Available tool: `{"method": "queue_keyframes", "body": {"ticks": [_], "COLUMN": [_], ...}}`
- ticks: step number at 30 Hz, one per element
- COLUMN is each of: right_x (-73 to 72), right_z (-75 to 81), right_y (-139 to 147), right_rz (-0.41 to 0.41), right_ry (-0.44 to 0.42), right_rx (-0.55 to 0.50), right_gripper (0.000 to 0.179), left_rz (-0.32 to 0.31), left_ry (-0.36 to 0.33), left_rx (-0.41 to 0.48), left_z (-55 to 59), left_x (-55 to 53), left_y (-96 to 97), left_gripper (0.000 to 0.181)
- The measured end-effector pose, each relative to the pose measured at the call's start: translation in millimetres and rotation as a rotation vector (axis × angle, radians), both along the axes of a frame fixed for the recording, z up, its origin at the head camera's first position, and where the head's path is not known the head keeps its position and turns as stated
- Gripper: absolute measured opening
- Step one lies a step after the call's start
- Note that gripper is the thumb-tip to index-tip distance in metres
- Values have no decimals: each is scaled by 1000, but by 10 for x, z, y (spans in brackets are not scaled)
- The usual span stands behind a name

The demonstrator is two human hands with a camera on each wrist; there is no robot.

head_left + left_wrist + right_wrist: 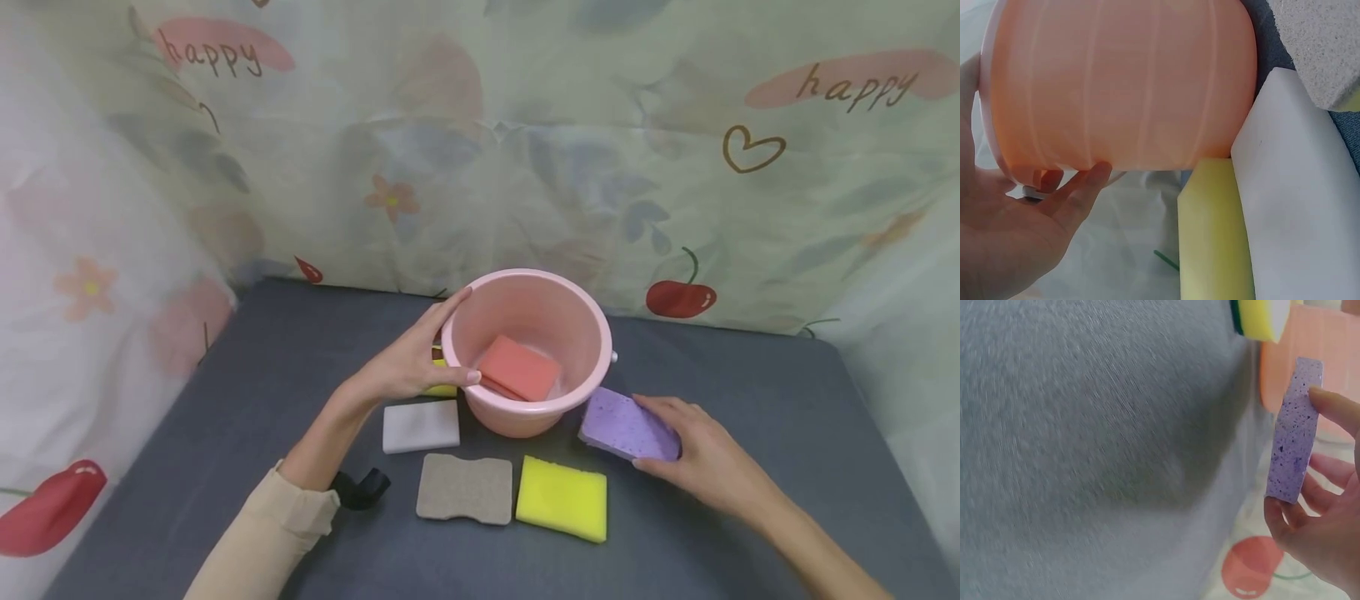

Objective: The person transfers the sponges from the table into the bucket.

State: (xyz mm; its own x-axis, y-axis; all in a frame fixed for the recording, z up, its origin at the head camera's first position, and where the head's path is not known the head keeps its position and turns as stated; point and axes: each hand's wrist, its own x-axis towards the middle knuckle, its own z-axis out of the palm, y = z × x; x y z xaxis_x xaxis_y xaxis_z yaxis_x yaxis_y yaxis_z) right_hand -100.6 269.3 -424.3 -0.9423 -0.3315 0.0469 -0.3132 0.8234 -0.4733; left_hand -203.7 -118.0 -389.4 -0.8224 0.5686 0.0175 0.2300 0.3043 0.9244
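Observation:
A pink bucket [525, 421] stands toward the back of the table, an orange-red sponge [521, 367] lying inside it. My left hand [408, 354] grips the bucket's left rim, thumb at the near edge. In the left wrist view, the fingertips [1100, 172] press against its outer wall. To the right, my right hand [701, 450] pinches a purple sponge [628, 425] between thumb and fingers. The right wrist view has this pitted purple sponge [1296, 431] raised over the table beside the bucket, gripped by its edges.
In front of the bucket lie a white sponge [422, 427], a grey-brown sponge [465, 490] with notched sides and a yellow sponge [562, 498]. Another yellow piece [442, 379] shows partly behind my left hand. Patterned curtains [495, 167] rise behind the dark table [757, 400].

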Motion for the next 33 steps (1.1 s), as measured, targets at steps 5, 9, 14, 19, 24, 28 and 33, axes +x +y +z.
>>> {"method": "queue_keyframes", "body": {"ticks": [5,9,14,19,24,28,33], "right_x": [32,38,41,44,27,26,-27], "right_z": [123,223,316,400,522,624,735], "right_y": [79,137,200,229,274,319,314], "right_rz": [1,-14,-23,-25,-35,-52,-49], "right_ry": [52,44,81,141,154,165,195], "right_rx": [-1,-1,9,9,9,21,25], "right_gripper": [75,77,78,76,75,77,79], "left_rz": [-4,5,11,12,18,13,29], "left_ry": [-5,-11,-8,-7,-18,-25,-15], "left_rx": [7,2,-4,-2,12,8,0], "left_z": [-7,-6,-14,-17,-20,-31,-24], "left_x": [-2,-2,-12,-10,4,10,3], "left_y": [-6,-4,4,11,28,44,14], "left_gripper": [109,109,108,108,108,108,107]}}
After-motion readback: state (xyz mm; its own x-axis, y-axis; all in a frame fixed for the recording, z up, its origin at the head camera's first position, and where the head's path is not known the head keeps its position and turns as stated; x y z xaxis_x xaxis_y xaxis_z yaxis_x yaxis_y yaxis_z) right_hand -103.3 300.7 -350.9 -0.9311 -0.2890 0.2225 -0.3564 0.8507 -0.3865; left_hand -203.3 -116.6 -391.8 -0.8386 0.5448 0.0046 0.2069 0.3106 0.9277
